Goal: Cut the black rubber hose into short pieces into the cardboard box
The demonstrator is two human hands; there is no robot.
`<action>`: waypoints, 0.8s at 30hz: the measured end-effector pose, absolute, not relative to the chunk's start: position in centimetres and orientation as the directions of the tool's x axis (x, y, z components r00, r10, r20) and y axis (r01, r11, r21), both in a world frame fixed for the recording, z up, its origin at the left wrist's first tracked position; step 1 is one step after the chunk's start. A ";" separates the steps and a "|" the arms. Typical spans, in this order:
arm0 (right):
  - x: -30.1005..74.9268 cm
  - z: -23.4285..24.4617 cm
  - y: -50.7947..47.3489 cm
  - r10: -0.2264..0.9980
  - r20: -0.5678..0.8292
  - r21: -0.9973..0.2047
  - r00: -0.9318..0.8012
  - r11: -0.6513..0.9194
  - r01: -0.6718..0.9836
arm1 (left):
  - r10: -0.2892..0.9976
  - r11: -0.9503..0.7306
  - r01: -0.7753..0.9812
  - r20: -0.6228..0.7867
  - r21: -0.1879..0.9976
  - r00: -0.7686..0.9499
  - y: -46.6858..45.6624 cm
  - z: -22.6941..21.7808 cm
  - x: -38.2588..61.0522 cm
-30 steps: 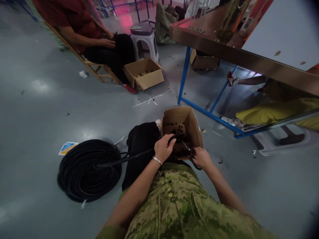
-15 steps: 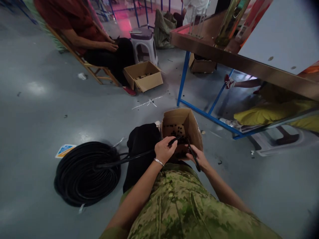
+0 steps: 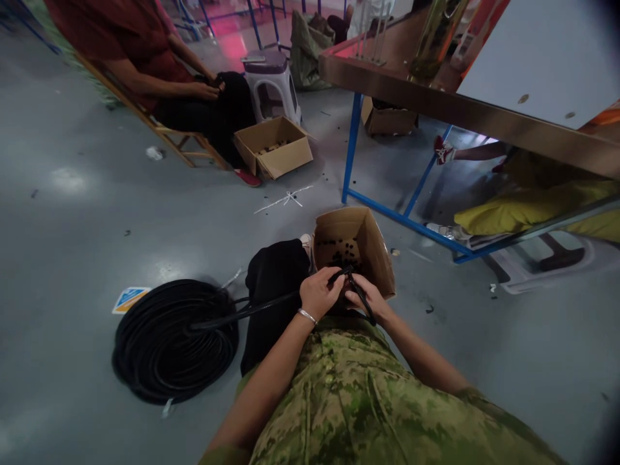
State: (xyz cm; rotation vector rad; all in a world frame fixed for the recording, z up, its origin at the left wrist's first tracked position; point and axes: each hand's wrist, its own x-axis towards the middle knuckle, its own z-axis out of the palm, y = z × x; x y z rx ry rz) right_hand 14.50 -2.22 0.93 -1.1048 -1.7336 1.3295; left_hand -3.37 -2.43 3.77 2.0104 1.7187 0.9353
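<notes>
My left hand is closed around the end of a black tube, which runs over my dark-trousered leg from a large coil of the same black tubing on the floor. My right hand is closed on black-handled scissors. Their front part meets the tube end just past my left fingertips; the blades are too dark and small to make out. Both hands are above the near side of an open cardboard box, where several small black pieces lie.
A table with blue legs stands at the front right. Ahead on the left, a person in a red top sits beside another cardboard box and a stool. White string lies on the floor.
My right hand has moved left and slightly up, bringing the scissors against the tube end. The left hand stays nearly in place. The whole view has shifted slightly.
</notes>
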 end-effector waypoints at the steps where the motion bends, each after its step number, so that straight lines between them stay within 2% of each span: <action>1: 14.5 0.8 -2.2 0.915 0.026 -0.965 -0.402 0.128 0.228 | 0.965 -0.216 0.749 0.256 0.626 0.064 -2.5 3.8 -3.3; 5: 14.3 0.3 -2.4 0.915 0.042 -0.956 -0.401 0.153 0.249 | 0.973 -0.193 0.769 0.222 0.609 0.069 -2.5 3.7 -3.2; 11: 14.1 0.2 -2.6 0.906 0.030 -0.975 -0.421 0.119 0.186 | 0.969 -0.212 0.771 0.234 0.600 0.084 -2.5 3.8 -3.2; 17: 14.2 -0.3 -2.5 0.915 0.061 -0.948 -0.398 0.178 0.265 | 0.969 -0.215 0.805 0.223 0.552 0.106 -2.4 3.4 -3.4; 24: 14.0 -0.4 -3.6 0.941 0.056 -0.937 -0.335 0.165 0.307 | 0.978 -0.206 0.822 0.147 0.532 0.150 -2.1 3.5 -3.7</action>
